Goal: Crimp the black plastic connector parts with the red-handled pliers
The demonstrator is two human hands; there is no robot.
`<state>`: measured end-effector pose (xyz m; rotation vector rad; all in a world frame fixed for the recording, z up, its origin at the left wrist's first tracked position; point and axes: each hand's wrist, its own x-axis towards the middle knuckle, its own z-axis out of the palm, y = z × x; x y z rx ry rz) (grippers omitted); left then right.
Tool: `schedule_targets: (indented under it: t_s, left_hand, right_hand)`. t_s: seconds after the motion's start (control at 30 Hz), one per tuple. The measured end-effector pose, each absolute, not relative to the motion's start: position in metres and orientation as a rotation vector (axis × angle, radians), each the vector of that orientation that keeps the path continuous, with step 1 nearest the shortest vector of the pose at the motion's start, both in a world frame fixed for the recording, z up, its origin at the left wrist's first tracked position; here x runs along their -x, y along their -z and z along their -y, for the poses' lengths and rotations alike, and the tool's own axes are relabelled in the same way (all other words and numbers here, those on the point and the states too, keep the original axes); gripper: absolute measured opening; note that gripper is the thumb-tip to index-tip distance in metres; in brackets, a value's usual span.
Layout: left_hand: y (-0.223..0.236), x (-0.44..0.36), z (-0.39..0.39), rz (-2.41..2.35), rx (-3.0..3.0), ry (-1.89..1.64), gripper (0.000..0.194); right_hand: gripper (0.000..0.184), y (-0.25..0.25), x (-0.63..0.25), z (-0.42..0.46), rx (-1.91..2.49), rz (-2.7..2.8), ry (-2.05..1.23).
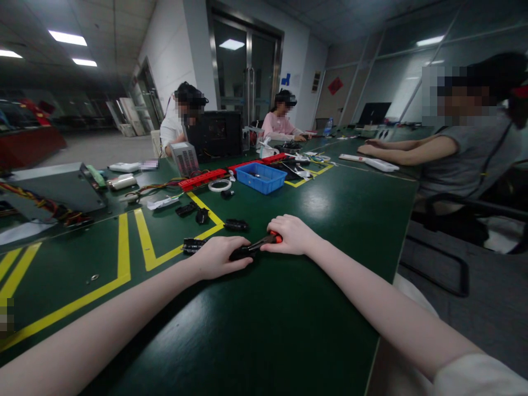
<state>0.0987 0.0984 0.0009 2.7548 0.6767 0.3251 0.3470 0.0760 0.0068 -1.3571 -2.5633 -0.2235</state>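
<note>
A dark green surface (268, 330), by which light is reflected in pale patches, is marked out with yellow lines (124, 247). A blue bin (263, 185) is set near its middle, and red strips (202, 180) are laid in a slanting row behind and beside it. A white ring (212, 188) and a white packet (163, 203) are placed nearby. Small black pieces (202, 216) are scattered around a yellow corner, and a black part (192, 246) is laid over one line. At the left a grey metal box (84, 190) is rested; a small metal ring (94, 277) is left nearer the front. Farther back, a black case (210, 137) is stood.
</note>
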Motion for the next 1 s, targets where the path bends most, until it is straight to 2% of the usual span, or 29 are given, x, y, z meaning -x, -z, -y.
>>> schedule_targets:
  t_s: [0.6,1.0]
  left_hand:
    - [-0.0029,-0.0990,-0.0978,-0.647,-2.751,-0.329,0.031]
    - [-0.0008,-0.0970,-0.0999,-0.622,-2.761,-0.350,0.040]
  right_hand:
    - [0.049,-0.0111,-0.3474,-0.0747,1.358,2.540,0.215]
    - [0.049,-0.0100,-0.3493,-0.0742,1.302,2.530,0.244]
